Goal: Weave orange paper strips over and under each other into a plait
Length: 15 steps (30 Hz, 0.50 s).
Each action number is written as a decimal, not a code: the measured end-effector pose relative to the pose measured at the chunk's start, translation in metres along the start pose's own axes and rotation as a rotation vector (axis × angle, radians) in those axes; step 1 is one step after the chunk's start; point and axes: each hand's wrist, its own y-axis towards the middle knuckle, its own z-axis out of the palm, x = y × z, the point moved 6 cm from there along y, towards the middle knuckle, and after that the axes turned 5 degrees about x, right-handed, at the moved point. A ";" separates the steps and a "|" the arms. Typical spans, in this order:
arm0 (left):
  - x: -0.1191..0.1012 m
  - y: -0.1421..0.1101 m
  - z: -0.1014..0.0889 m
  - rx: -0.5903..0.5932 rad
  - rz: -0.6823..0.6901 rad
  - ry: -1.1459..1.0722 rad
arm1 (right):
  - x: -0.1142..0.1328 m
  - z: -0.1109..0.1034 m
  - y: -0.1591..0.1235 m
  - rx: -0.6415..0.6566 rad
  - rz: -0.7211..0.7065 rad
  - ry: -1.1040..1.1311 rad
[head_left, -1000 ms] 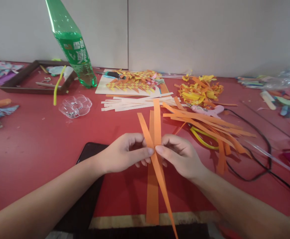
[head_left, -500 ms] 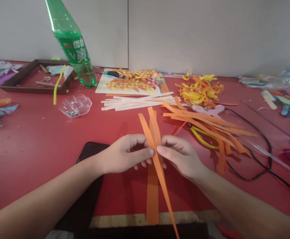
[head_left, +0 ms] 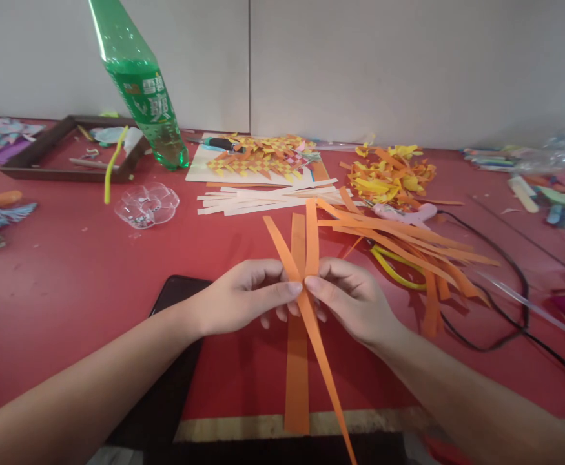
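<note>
Both my hands meet over the red table (head_left: 69, 271), pinching a small bunch of long orange paper strips (head_left: 297, 361). My left hand (head_left: 243, 298) grips them from the left with thumb and fingers closed. My right hand (head_left: 354, 300) pinches the same strips from the right. The strips fan out above my fingers and hang down past the table's near edge. A loose pile of more orange strips (head_left: 398, 242) lies just right of my right hand.
A green plastic bottle (head_left: 141, 90) stands at the back left beside a wooden frame (head_left: 40, 155). Cream strips (head_left: 263, 199), a woven orange-yellow mat (head_left: 257, 158), paper scraps (head_left: 391, 171), a glue gun (head_left: 408, 214) with black cable, a clear dish (head_left: 146, 205) and a dark phone (head_left: 175, 297) lie around.
The upper ends of the held strips have shifted and fanned a little wider. Both hands stay in nearly the same place.
</note>
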 end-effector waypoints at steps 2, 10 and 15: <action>0.001 0.000 0.002 0.025 -0.018 0.030 | -0.002 -0.001 0.000 -0.019 0.025 -0.002; -0.004 0.000 -0.001 -0.034 0.033 0.097 | -0.008 0.002 -0.002 0.039 0.117 0.048; -0.001 -0.001 -0.003 -0.063 0.002 0.081 | -0.002 0.000 -0.003 0.009 0.064 -0.054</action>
